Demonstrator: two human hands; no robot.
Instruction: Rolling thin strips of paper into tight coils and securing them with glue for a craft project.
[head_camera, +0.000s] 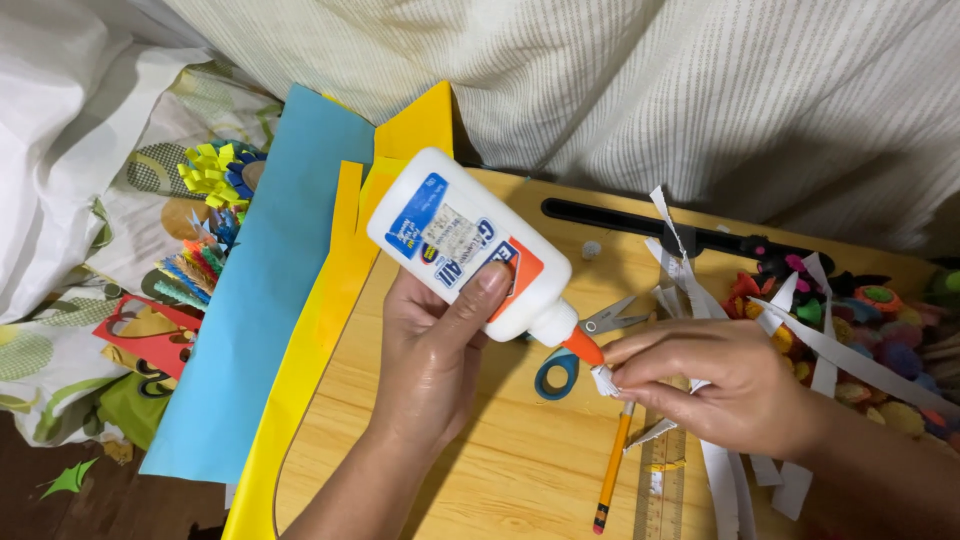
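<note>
Your left hand (432, 345) wraps around a white glue bottle (470, 245), thumb pressed across its label, the bottle tilted so its orange nozzle (583, 347) points toward four o'clock. The nozzle tip touches a small rolled strip of white paper (604, 380), which your right hand (725, 385) pinches tightly between thumb and fingertips. Both hands work above a light wooden table (500, 470). Beneath them lie scissors (575, 350) with blue handles, a yellow pencil (612, 470) and a ruler (662, 485), the pencil just beside the ruler at six o'clock from the nozzle. More white paper strips (820, 350) trail past your right wrist. At three o'clock sits a heap of colourful paper flowers (880, 340); at nine o'clock, yellow sheets (330, 300) overlap a blue sheet (260, 300).
</note>
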